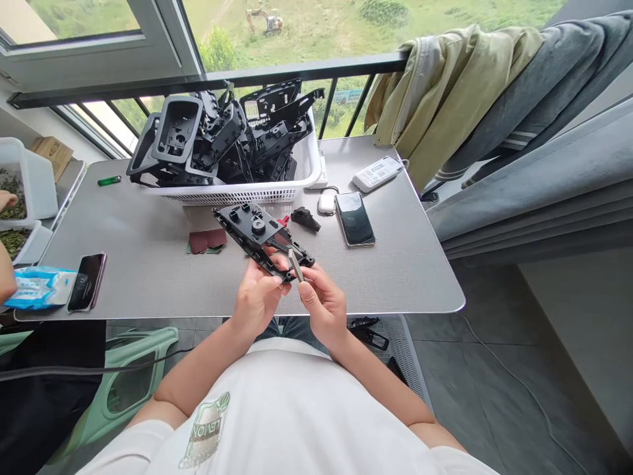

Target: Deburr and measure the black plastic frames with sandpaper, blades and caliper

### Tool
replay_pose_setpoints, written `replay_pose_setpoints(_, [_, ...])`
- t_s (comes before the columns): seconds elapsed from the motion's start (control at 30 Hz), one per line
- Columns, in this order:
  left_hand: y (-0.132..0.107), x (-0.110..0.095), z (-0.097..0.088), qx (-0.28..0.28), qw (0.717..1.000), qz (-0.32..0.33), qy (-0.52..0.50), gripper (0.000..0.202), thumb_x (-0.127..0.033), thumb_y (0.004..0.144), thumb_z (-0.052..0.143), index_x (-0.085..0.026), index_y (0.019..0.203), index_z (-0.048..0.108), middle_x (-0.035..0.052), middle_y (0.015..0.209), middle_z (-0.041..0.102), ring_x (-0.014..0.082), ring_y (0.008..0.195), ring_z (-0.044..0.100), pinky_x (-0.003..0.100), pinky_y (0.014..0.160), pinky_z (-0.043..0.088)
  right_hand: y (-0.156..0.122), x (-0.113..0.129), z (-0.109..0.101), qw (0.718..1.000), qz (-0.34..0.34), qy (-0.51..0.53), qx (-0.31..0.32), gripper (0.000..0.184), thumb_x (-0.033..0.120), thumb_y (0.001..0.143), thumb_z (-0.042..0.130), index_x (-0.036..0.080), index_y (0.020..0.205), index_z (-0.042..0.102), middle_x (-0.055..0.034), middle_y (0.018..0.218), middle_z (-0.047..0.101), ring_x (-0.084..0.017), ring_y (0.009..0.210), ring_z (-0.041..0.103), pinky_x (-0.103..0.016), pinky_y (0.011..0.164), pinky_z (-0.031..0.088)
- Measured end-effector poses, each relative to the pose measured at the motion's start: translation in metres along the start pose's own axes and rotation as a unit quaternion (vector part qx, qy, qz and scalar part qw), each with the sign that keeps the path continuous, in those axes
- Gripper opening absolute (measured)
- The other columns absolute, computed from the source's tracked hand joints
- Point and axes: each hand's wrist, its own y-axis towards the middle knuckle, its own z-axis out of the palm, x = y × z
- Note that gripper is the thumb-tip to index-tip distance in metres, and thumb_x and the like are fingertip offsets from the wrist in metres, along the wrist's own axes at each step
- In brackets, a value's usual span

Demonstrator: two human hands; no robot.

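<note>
My left hand (pixel 256 297) is closed on the near end of a black plastic trim panel (pixel 254 227), which it holds tilted above the table. The panel has a round knob-like part on its face and an open frame at the near end. Pinched in my right hand (pixel 324 307) is a flat, grey, blade-like tool (pixel 295 265), its tip at the panel's open frame. Whether the tip touches the plastic I cannot tell. Behind the panel lie a small black plastic part (pixel 305 219) and a red item (pixel 283 221), partly hidden.
A white basket (pixel 232 193) heaped with black plastic parts stands at the back of the table (pixel 405 277). Reddish-brown sheets (pixel 208 241), a phone (pixel 356 219), a white earbud case (pixel 327 202) and a power strip (pixel 378 173) lie around. Another person's arm (pixel 6 270) shows at left.
</note>
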Motion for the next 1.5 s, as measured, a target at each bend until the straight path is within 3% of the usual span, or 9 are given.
replay_pose_setpoints(0.13, [-0.0012,-0.0012,0.0011,0.017,1.0,0.004,-0.002,0.037,-0.012,0.063,0.066,-0.022,0.098,0.055,-0.0022,0.081,0.059,0.0101,0.068,0.053,0.023,0.057,0.042,0.0002,0.0003,-0.0002,0.999,-0.039,-0.011,0.004,0.023,0.038,0.096,0.055,0.026,0.107,0.071,-0.0024,0.082,0.059,-0.016,0.072,0.054,-0.029,0.065,0.044])
replay_pose_setpoints(0.4, [-0.0018,-0.0025,0.0013,0.017,1.0,0.003,-0.001,0.043,-0.006,0.052,0.058,-0.022,0.092,0.056,-0.0025,0.079,0.058,0.0107,0.066,0.051,0.025,0.062,0.042,-0.001,-0.0011,-0.0004,0.998,-0.044,-0.033,-0.002,0.026,0.039,0.095,0.053,0.023,0.107,0.071,-0.003,0.082,0.057,-0.016,0.069,0.052,-0.03,0.062,0.044])
replay_pose_setpoints(0.63, [-0.0008,-0.0012,0.0009,0.02,1.0,0.003,-0.006,0.026,-0.015,0.063,0.064,-0.021,0.088,0.058,-0.0002,0.081,0.059,0.0128,0.072,0.053,0.026,0.063,0.043,-0.001,-0.0009,-0.0011,0.998,-0.044,-0.033,-0.001,0.027,0.039,0.096,0.052,0.024,0.108,0.071,-0.0031,0.082,0.057,-0.016,0.069,0.051,-0.03,0.062,0.044])
replay_pose_setpoints(0.93, [-0.0017,0.0002,0.0011,0.011,1.0,0.002,-0.003,0.037,-0.006,0.052,0.06,-0.021,0.086,0.054,-0.0028,0.078,0.059,0.0102,0.064,0.051,0.025,0.063,0.042,-0.0017,-0.0006,-0.001,0.999,-0.048,-0.02,0.003,0.024,0.035,0.096,0.054,0.026,0.109,0.072,-0.0028,0.085,0.058,-0.016,0.072,0.053,-0.03,0.065,0.045])
replay_pose_setpoints(1.13, [-0.0017,-0.0005,0.0015,0.013,1.0,-0.001,-0.007,0.024,-0.016,0.063,0.065,-0.02,0.085,0.054,-0.0005,0.08,0.057,0.0122,0.07,0.053,0.026,0.062,0.042,-0.0018,0.0,-0.0013,0.999,-0.041,-0.034,0.0,0.026,0.037,0.095,0.053,0.024,0.107,0.072,-0.0042,0.085,0.06,-0.017,0.073,0.053,-0.032,0.066,0.046])
replay_pose_setpoints(1.5, [-0.003,-0.0018,0.0015,0.022,1.0,0.0,0.016,0.028,-0.013,0.06,0.063,-0.022,0.084,0.052,-0.0016,0.078,0.053,0.0138,0.071,0.052,0.029,0.067,0.044,-0.003,0.0015,-0.0016,0.998,-0.034,-0.053,0.007,0.027,0.038,0.096,0.052,0.022,0.106,0.072,-0.0058,0.086,0.06,-0.019,0.076,0.054,-0.033,0.067,0.046])
